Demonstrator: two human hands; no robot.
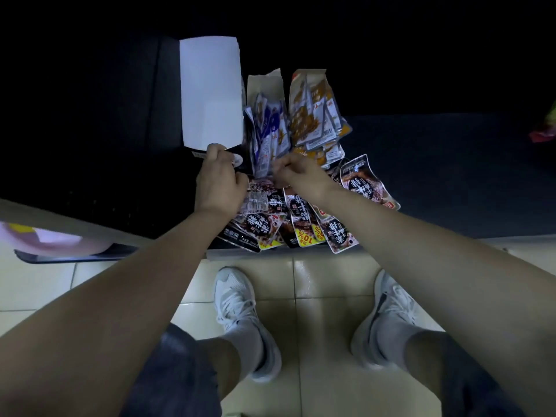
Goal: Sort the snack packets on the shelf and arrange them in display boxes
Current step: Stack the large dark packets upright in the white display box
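Observation:
Three display boxes stand side by side on a dark shelf. The white box [210, 91] on the left has a dark packet [237, 164] at its near end, and my left hand [218, 183] grips that packet. The middle box [264, 82] holds blue-and-white packets [266, 133]. The right box [304, 74] holds orange packets [313, 115]. My right hand [296, 173] is closed at the near end of the blue-and-white packets; what it pinches is hidden. A loose pile of black packets [301, 227] lies under both hands at the shelf's front edge.
The shelf's front edge [421, 239] runs across the view above a tiled floor [331, 290], where my two feet in white shoes [240, 314] stand. A pink item [48, 242] lies at the left. Bright packaging [546, 130] shows at the far right. The rest of the shelf is dark.

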